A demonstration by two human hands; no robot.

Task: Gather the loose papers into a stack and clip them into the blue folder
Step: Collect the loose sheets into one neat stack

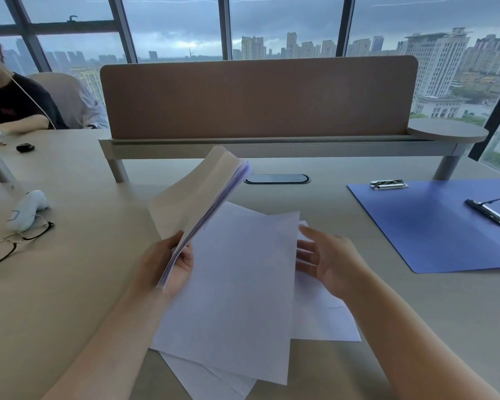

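My left hand [168, 264] grips a stack of white papers [197, 197] by its near edge and holds it tilted up above the desk. Several loose white sheets [237, 298] lie fanned out on the desk under and between my hands. My right hand [326, 255] hovers open, fingers spread, at the right edge of the top loose sheet. The blue folder [433, 226] lies open and flat at the right, with a silver clip [388, 184] at its far edge and a black spring clip [489, 213] further right.
A brown divider panel [257, 96] on a raised shelf crosses the far side of the desk. A pair of glasses [9, 243] and a white device [26, 209] lie at the left. Another person [12, 102] sits at the far left. A cable port [276, 179] sits mid-desk.
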